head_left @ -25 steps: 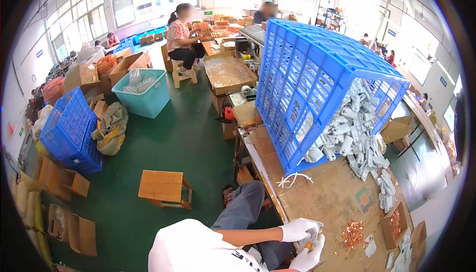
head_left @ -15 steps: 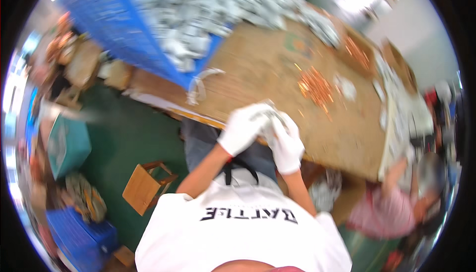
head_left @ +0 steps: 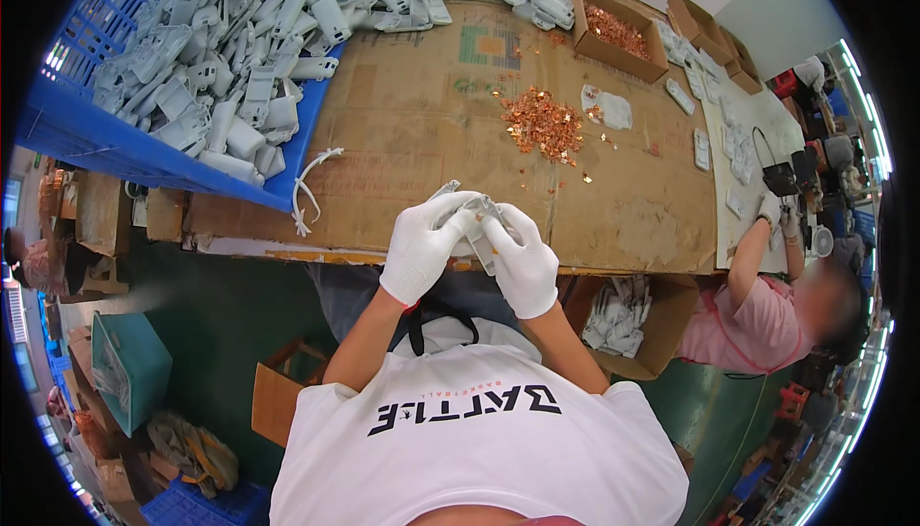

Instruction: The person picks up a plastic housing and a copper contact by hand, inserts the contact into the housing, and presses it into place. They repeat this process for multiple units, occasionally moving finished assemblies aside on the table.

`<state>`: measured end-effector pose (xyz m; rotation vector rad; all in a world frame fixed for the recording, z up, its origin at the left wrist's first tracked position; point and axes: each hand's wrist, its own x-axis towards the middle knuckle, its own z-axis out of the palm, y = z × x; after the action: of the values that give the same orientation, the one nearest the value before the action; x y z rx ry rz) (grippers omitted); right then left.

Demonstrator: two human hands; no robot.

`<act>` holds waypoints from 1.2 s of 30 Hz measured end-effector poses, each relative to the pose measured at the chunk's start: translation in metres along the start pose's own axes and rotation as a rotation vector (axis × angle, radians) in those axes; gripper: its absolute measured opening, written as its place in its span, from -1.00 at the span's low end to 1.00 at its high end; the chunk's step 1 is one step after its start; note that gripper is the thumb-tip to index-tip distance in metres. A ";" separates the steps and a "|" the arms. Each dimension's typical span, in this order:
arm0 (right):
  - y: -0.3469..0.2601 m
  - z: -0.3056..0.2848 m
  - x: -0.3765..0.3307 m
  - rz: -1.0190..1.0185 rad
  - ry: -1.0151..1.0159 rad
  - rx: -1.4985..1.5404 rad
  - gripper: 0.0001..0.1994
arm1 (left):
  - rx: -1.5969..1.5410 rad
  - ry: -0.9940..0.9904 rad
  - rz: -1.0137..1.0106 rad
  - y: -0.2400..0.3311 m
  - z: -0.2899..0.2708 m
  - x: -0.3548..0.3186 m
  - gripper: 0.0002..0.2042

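L hand [head_left: 422, 248] + R hand [head_left: 522, 263] both gripping one grey plastic part [head_left: 476, 224] | copper clips [head_left: 541, 124] loose on bench | big grey-part heap [head_left: 240, 47] left, few done in box [head_left: 618, 315]

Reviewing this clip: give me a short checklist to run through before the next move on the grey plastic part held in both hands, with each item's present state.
1. Both hands gloved: ok. The left hand and right hand wear white gloves.
2. Grey plastic part held by both hands: ok, above the near edge of the cardboard-covered table.
3. Small copper pieces available: ok, a loose pile lies on the cardboard ahead of the hands.
4. More grey parts on hand: ok, the tipped blue plastic crate spills them on the left.
5. Copper piece already fitted in the part: cannot tell, the fingers hide it.
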<state>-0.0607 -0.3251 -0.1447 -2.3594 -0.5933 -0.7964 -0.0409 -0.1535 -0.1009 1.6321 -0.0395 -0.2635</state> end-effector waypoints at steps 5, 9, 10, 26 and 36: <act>0.009 0.002 0.000 0.067 -0.108 -0.012 -0.61 | 0.049 0.083 0.082 -0.018 0.008 0.017 -0.75; 0.021 -0.003 0.003 0.091 -0.113 -0.071 -0.61 | -0.001 0.041 -0.047 -0.008 0.022 0.030 -0.75; 0.023 -0.006 0.003 0.130 -0.114 -0.036 -0.61 | -0.038 0.015 -0.021 -0.004 0.026 0.034 -0.74; 0.054 -0.020 -0.013 0.212 0.073 -0.074 -0.62 | 0.008 -0.177 -0.009 0.012 0.061 0.063 -0.72; 0.041 -0.015 -0.012 0.364 -0.059 0.012 -0.58 | -0.032 -0.115 -0.088 -0.014 0.056 0.065 -0.72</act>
<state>-0.0524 -0.3670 -0.1583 -2.3886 -0.1786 -0.5587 0.0092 -0.2188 -0.1276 1.5878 -0.0510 -0.4239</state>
